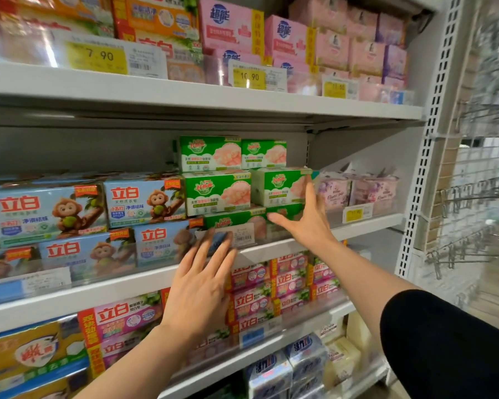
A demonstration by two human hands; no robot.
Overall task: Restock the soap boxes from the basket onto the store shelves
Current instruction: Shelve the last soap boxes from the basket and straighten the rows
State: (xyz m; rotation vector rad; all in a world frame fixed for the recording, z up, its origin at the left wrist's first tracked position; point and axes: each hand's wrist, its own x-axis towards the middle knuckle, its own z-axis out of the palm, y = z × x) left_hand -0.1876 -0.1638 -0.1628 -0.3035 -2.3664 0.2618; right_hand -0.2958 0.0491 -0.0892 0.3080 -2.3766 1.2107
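The green soap box, long axis along the shelf, is being pressed by the nearer right hand, fingers spread; the left hand is hovering below, flat.

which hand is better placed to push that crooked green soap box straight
Right. The right hand already lies open against the angled green soap box; the left hand sits lower, by the shelf's clear front rail.
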